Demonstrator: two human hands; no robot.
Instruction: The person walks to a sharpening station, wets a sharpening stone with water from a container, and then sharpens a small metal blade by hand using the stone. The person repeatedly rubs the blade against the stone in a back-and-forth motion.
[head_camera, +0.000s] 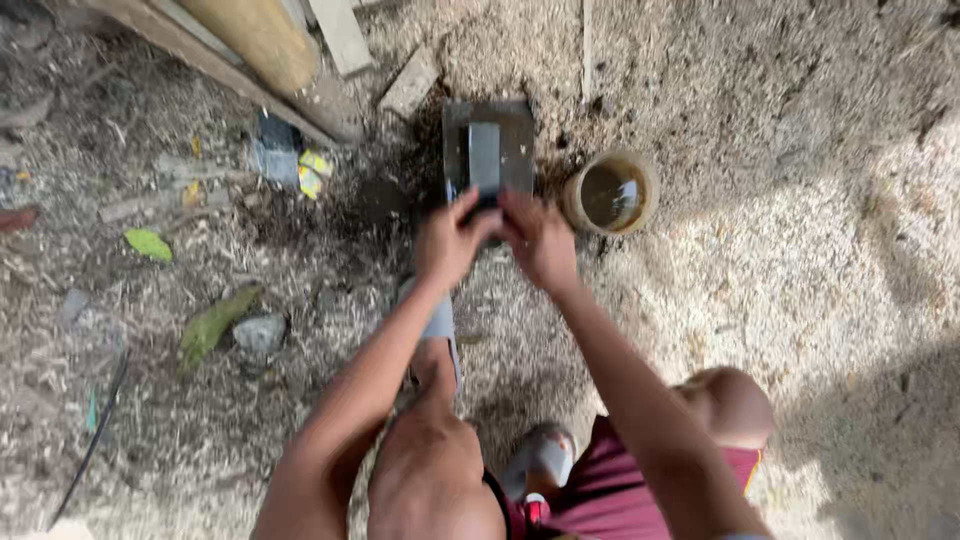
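Observation:
A flat grey metal blade (485, 155) lies lengthwise on a dark rectangular sharpening stone (515, 140) set on the sawdust-covered ground. My left hand (450, 240) and my right hand (540, 240) are side by side at the blade's near end, fingers pressing down on it. Both forearms reach forward from my crouched body. My bent knees and maroon shorts (620, 480) show at the bottom. The part of the blade under my fingers is hidden.
A small round container of murky water (610, 193) stands just right of the stone. Wooden planks and a log (270, 40) lie at the top left. Green leaves (210, 325), a stone and scraps dot the ground on the left.

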